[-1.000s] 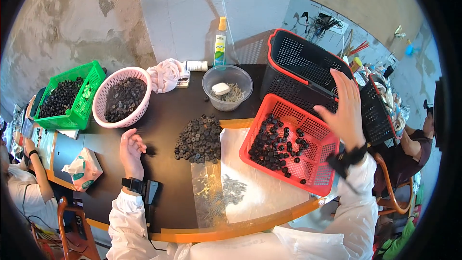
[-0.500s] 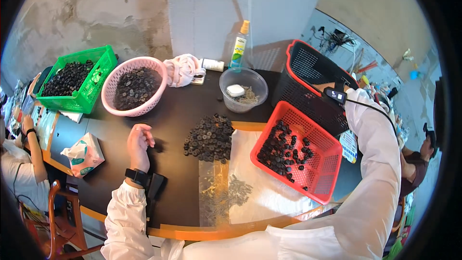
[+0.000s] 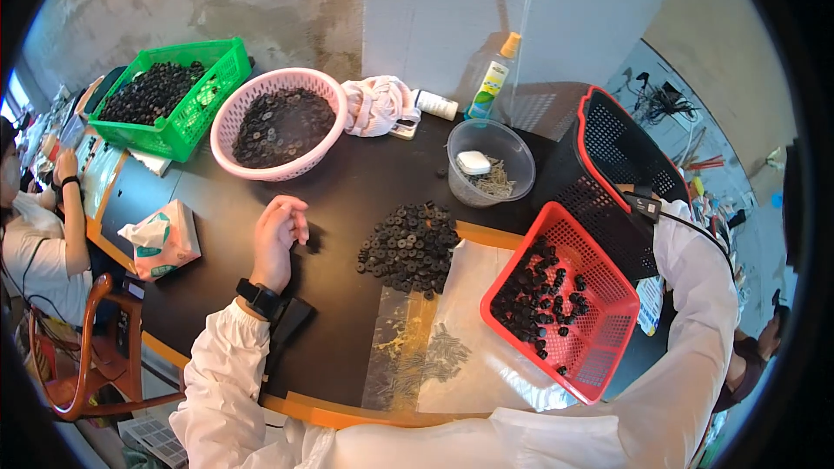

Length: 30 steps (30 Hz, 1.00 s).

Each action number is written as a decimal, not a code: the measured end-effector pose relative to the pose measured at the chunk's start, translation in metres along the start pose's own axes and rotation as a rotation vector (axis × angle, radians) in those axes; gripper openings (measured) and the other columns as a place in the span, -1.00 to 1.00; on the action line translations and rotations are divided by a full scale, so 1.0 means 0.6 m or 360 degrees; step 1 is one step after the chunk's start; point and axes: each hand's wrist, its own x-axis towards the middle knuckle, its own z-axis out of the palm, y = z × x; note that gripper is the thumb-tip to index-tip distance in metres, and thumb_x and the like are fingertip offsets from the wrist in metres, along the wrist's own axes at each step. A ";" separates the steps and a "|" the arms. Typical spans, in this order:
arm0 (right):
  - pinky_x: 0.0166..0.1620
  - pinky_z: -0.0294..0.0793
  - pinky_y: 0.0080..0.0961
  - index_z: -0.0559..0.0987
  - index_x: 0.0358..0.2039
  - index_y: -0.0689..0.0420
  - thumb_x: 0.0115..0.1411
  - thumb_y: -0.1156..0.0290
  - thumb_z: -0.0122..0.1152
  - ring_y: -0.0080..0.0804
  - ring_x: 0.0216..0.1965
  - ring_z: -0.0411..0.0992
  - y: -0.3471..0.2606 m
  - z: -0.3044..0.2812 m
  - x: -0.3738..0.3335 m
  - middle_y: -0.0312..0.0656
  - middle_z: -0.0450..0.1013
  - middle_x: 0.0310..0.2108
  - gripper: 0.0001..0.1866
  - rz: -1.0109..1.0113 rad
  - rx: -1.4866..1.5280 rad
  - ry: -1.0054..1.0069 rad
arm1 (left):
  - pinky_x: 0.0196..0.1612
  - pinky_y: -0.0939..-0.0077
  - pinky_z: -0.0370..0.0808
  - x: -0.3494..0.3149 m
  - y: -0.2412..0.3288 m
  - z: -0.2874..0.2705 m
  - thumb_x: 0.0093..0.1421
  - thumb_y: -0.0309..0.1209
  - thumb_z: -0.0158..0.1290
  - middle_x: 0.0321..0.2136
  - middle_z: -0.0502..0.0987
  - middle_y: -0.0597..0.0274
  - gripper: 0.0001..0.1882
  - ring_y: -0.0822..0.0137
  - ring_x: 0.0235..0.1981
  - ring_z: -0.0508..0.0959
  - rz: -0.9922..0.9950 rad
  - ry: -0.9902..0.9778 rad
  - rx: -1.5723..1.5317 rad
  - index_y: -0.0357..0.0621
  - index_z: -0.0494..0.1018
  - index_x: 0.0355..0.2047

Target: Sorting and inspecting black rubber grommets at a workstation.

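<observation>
My left hand [image 3: 278,241] is raised a little over the dark table, fingers loosely bent and apart from the thumb, with nothing visible in them. Beyond it stands a pink basket [image 3: 228,159] of dark ring-shaped pieces. To its right lies a heap of small black rings [image 3: 410,247]. My right arm reaches to a tall black basket with a red rim [image 3: 599,156]; the right hand [image 3: 622,187] is mostly hidden there behind the rim and a wrist device. Just in front, a red basket [image 3: 612,330] holds several small black round parts and rests partly on a white sheet [image 3: 469,295].
A clear tub [image 3: 469,194] holds thin metal pieces and a white object. Behind are a spray bottle [image 3: 493,87], a white tube [image 3: 436,105] and a pink cloth [image 3: 380,106]. Leftward stand a green crate [image 3: 178,137] and tissue box [image 3: 174,247]. A co-worker [image 3: 52,234] sits far left.
The view has swung, so the table things appear farther right. My left hand still hovers empty over the table. My right hand remains at the black basket, now less visible.
</observation>
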 end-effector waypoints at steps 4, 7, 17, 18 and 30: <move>-0.10 0.45 -0.48 0.42 0.14 0.09 0.23 0.19 0.17 -0.39 -0.07 0.42 0.017 0.002 0.037 -0.06 0.46 -0.08 -0.50 -0.0084 -0.0086 -0.0023 | -0.42 0.65 0.31 -0.003 0.001 -0.007 0.33 -0.25 -0.12 -0.50 0.42 0.34 -0.75 0.49 -0.51 0.41 0.0019 0.0017 -0.0013 -0.17 0.43 -0.25; -0.12 0.45 -0.49 0.43 0.12 0.10 0.22 0.21 0.17 -0.40 -0.09 0.43 0.044 -0.005 0.002 -0.07 0.47 -0.10 -0.52 -0.0093 -0.0148 -0.0007 | -0.41 0.65 0.32 0.001 -0.003 -0.006 0.33 -0.24 -0.14 -0.50 0.41 0.34 -0.73 0.49 -0.51 0.41 0.0041 0.0004 -0.0038 -0.17 0.42 -0.25; -0.18 0.46 -0.52 0.49 0.07 0.12 0.21 0.25 0.19 -0.43 -0.16 0.45 -0.143 0.021 0.000 -0.11 0.50 -0.19 -0.57 -0.0114 -0.0334 0.0081 | -0.39 0.63 0.31 0.000 -0.004 -0.012 0.32 -0.19 -0.15 -0.50 0.41 0.34 -0.70 0.50 -0.50 0.40 0.0041 -0.0052 -0.0043 -0.16 0.42 -0.24; -0.18 0.46 -0.53 0.49 0.06 0.12 0.21 0.26 0.19 -0.44 -0.17 0.45 -0.147 0.034 0.022 -0.12 0.50 -0.20 -0.57 -0.0096 -0.0346 0.0096 | -0.39 0.63 0.31 0.002 -0.007 -0.013 0.32 -0.18 -0.15 -0.50 0.41 0.34 -0.69 0.49 -0.50 0.40 0.0044 -0.0081 -0.0042 -0.16 0.42 -0.24; -0.26 0.48 -0.57 0.55 0.00 0.14 0.19 0.31 0.21 -0.48 -0.26 0.48 -0.261 0.032 0.078 -0.17 0.54 -0.30 -0.64 0.0084 -0.0449 0.0257 | -0.40 0.62 0.30 0.004 0.003 -0.009 0.32 -0.14 -0.15 -0.50 0.39 0.35 -0.67 0.47 -0.49 0.39 0.0041 -0.0155 -0.0034 -0.14 0.42 -0.27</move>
